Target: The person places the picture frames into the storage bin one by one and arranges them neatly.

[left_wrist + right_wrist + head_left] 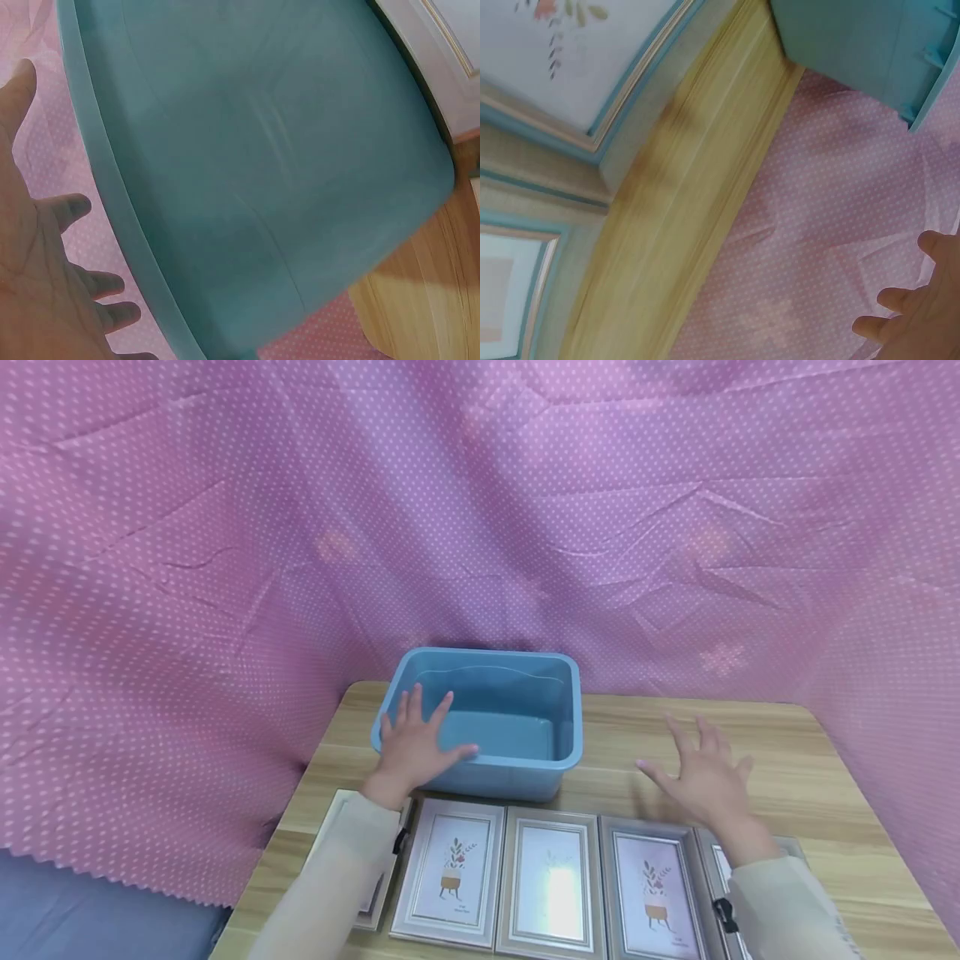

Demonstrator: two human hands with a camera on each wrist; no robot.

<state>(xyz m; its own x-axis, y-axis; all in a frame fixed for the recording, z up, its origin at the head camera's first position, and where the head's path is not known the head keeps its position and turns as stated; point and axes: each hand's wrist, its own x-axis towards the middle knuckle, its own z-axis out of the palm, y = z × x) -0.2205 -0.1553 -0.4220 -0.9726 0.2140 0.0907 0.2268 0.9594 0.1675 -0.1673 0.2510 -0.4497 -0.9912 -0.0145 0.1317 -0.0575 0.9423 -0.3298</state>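
Observation:
A blue plastic bin (517,762) stands toward the back of the wooden table. My left hand (412,747), fingers spread, hovers over the bin's near left corner and holds nothing. To the right of the bin my right hand (705,777) is held above the table with its fingers spread, also holding nothing. Along the front lies a row of several picture frames, among them a silver-edged frame (452,872), a beige one (551,881) and a grey one (656,889) with a potted-plant print. My forearms partly cover the outermost frames at both ends.
The wooden table (757,735) has rounded back corners. Pink dotted cloth (480,510) hangs behind it and along both sides. Blue-grey fabric (97,910) shows at the lower left. A black wrist strap (725,914) sits at my right sleeve.

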